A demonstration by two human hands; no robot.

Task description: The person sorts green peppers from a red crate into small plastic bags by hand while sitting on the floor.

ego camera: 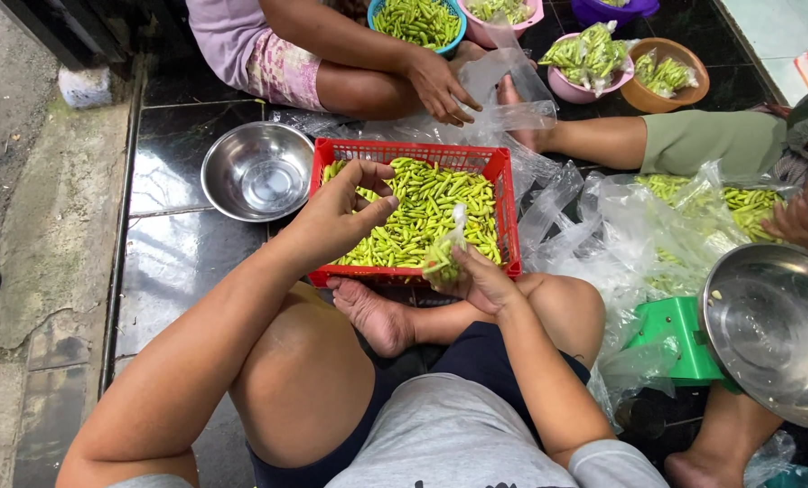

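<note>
At the centre of the frame the left hand (336,217) hovers over the red basket (503,203) of green chillies (422,203), its fingers curled and the thumb meeting the fingertips in a pinch, though whether a chilli sits between them cannot be told; just right of centre the right hand (483,280) rests at the basket's near rim, fingers closed around a small clear bag (446,246) partly filled with chillies; the basket sits on the dark tiled floor (164,262) just beyond the person's crossed legs; beside it, toward the upper left, stands an empty steel bowl (257,170); at the top of the frame another person's hand (440,86) lies on loose clear plastic (512,99), with a blue bowl of chillies (417,20) behind it; at the right edge a second steel bowl (774,330) sits on a green stand (679,339), near more bagged chillies (693,194).
</note>
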